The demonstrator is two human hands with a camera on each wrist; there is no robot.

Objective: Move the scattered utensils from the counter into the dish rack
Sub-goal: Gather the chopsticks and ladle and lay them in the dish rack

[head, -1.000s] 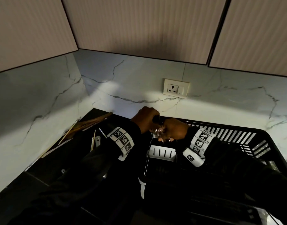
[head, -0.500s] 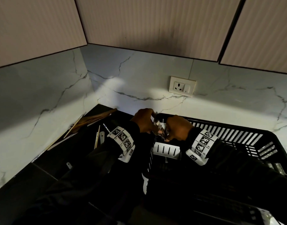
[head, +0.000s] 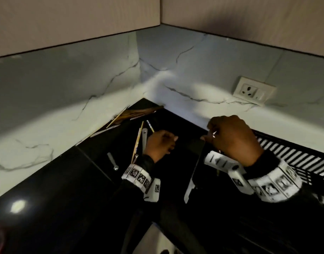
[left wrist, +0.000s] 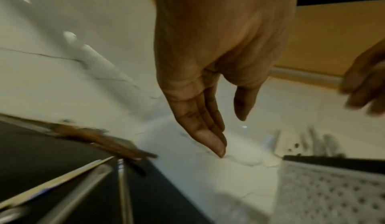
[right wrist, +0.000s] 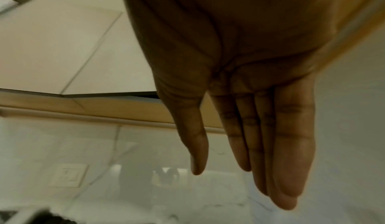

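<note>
Several utensils lie on the black counter (head: 69, 180) near the corner. They are wooden spatulas (head: 139, 112) against the wall, a long pale stick (head: 138, 142), a flat steel handle (head: 144, 138), a thin striped stick (head: 150, 126) and a small steel spoon (head: 111, 161). My left hand (head: 168, 139) hovers just right of them, with straight fingers (left wrist: 208, 128) and nothing in it. The black dish rack (head: 295, 156) stands on the right with a white cutlery holder (head: 219, 161) at its near-left corner. My right hand (head: 207, 136) hangs above that holder, flat and empty (right wrist: 239, 186).
White marble walls meet in the corner behind the counter, and a wall socket (head: 254, 90) sits above the rack. Cabinets hang overhead. A white strip (head: 189, 189) runs along the rack's left side.
Both hands have come away from the cutlery holder and hold nothing. The left hand has moved left over the counter utensils. The head view has swung left.
</note>
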